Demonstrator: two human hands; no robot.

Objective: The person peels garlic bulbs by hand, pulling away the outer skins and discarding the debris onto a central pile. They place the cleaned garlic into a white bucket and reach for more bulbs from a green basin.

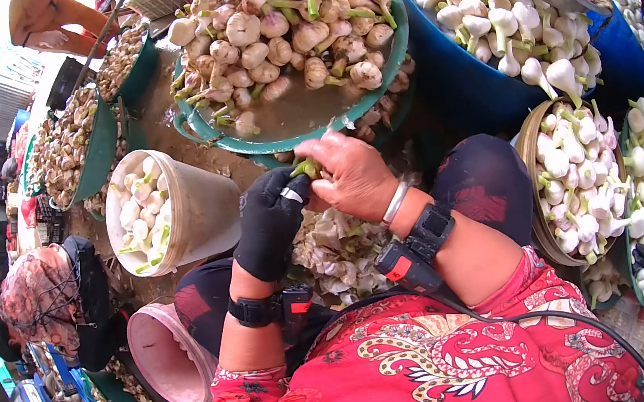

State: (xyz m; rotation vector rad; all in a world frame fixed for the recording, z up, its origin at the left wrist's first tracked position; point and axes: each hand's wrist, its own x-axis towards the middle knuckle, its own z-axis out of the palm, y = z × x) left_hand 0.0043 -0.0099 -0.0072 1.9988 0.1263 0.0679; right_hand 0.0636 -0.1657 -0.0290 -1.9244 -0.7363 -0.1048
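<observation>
Garlic, green-stemmed, between left grip and right grip, both clamped on it

The glove is matt cloth, the bangle glossy metal, the basin plastic, the garlic skins papery.

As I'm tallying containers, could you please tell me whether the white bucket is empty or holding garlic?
Holding garlic: pale bulbs show inside the white bucket; their depth I cannot tell.
</observation>
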